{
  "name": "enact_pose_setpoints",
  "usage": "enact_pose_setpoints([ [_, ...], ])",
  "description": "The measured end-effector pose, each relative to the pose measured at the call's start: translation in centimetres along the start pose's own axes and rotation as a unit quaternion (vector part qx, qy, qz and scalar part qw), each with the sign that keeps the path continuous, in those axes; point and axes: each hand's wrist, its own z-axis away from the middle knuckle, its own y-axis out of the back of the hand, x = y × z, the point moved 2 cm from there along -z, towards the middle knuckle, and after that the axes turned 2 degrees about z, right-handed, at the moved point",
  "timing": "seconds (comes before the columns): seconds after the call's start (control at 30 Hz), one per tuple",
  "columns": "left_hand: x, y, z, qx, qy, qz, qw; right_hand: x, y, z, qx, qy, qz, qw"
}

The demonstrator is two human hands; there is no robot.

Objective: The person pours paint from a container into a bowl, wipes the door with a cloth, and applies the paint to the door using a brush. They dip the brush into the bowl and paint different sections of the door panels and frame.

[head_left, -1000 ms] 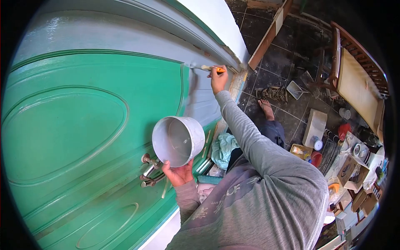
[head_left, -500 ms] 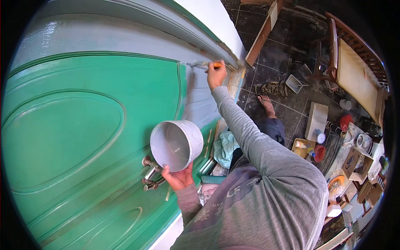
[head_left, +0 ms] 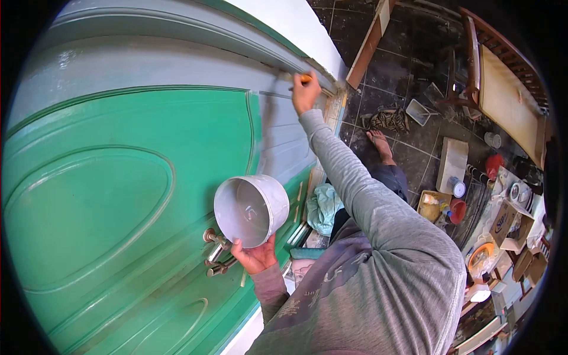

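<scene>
My right hand [head_left: 306, 93] grips an orange-handled paintbrush [head_left: 302, 78] and holds its bristles against the grey-painted edge of a green panelled door [head_left: 118, 195], near the frame. My left hand [head_left: 255, 257] holds a round grey paint pot [head_left: 251, 210] from below, tilted so its open mouth shows grey paint inside. The pot hangs just right of the metal door handle [head_left: 216, 253]. Grey paint covers the door's upper band and right strip [head_left: 284, 142].
A bare foot [head_left: 380, 148] stands on dark floor tiles. A teal cloth [head_left: 323, 207] lies by the door's base. A white board [head_left: 452, 163], paint tins, boxes and a wooden bench [head_left: 503, 77] crowd the right side.
My right hand has slid the brush up along the door's grey edge toward the frame. The pot in my left hand has barely shifted.
</scene>
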Motion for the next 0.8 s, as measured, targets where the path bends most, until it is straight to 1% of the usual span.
enact_pose_setpoints([
  [0.03, -0.1, -0.1, 0.0, 0.006, 0.002, -0.003, 1.0, -4.3, -0.4, 0.9, -0.07, 0.019, -0.021, 0.997],
  [0.07, -0.2, -0.3, -0.1, 0.004, 0.004, -0.007, 1.0, -7.5, -0.9, 1.6, -0.113, 0.029, -0.092, 0.989],
  [0.1, -0.3, -0.6, -0.2, 0.004, 0.004, -0.01, 1.0, -10.2, -1.4, 2.3, -0.157, 0.039, -0.163, 0.973],
  [0.13, -0.4, -0.7, -0.1, 0.005, 0.004, -0.012, 1.0, -11.2, -1.6, 2.8, -0.2, 0.046, -0.233, 0.95],
  [0.17, -0.3, -0.6, 0.0, 0.006, 0.006, -0.011, 1.0, -9.8, -1.5, 2.5, -0.175, 0.026, -0.236, 0.956],
  [0.23, -0.5, -0.6, -0.3, 0.0, 0.006, -0.005, 1.0, -4.0, -1.2, 0.1, -0.124, -0.007, -0.243, 0.962],
  [0.3, -0.4, -0.9, 0.1, 0.006, 0.002, -0.004, 1.0, 4.4, 0.9, -1.5, -0.037, -0.063, -0.152, 0.986],
  [0.33, -0.4, -1.1, 0.1, 0.006, 0.0, -0.003, 1.0, 5.4, 1.8, -1.7, -0.004, -0.066, -0.087, 0.994],
  [0.4, -0.4, -1.2, 0.1, 0.004, -0.004, -0.001, 1.0, 6.1, 3.3, -0.9, 0.063, -0.076, 0.045, 0.994],
  [0.47, -0.6, -1.3, 0.1, 0.011, -0.003, -0.005, 1.0, 3.8, 1.5, 0.0, -0.024, 0.033, 0.059, 0.997],
  [0.5, -0.8, -1.5, 0.1, 0.019, -0.001, -0.009, 1.0, 1.8, 0.4, 0.6, -0.068, 0.086, 0.067, 0.992],
  [0.53, -0.8, -1.5, 0.2, 0.027, 0.001, -0.013, 1.0, -1.5, -0.6, 1.3, -0.09, 0.112, 0.064, 0.987],
  [0.57, -1.0, -1.6, 0.3, 0.029, 0.002, -0.013, 0.999, -6.8, -0.6, 2.5, -0.131, 0.066, -0.004, 0.989],
  [0.63, -1.1, -1.7, 0.3, 0.029, 0.002, -0.011, 1.0, -11.3, -0.1, 3.3, -0.181, 0.018, -0.16, 0.97],
  [0.67, -1.2, -1.7, 0.2, 0.02, 0.003, -0.008, 1.0, -12.2, 0.1, 3.5, -0.205, -0.007, -0.236, 0.95],
  [0.7, -1.2, -1.6, 0.2, 0.012, 0.005, -0.005, 1.0, -12.3, 1.1, 3.1, -0.192, 0.002, -0.223, 0.956],
  [0.77, -1.4, -1.6, -0.3, -0.004, 0.006, 0.0, 1.0, -14.1, 4.4, 2.1, -0.177, -0.01, -0.156, 0.972],
  [0.8, -1.6, -1.6, -0.6, -0.009, 0.006, 0.004, 1.0, -16.2, 6.0, 1.9, -0.199, -0.029, -0.136, 0.97],
])
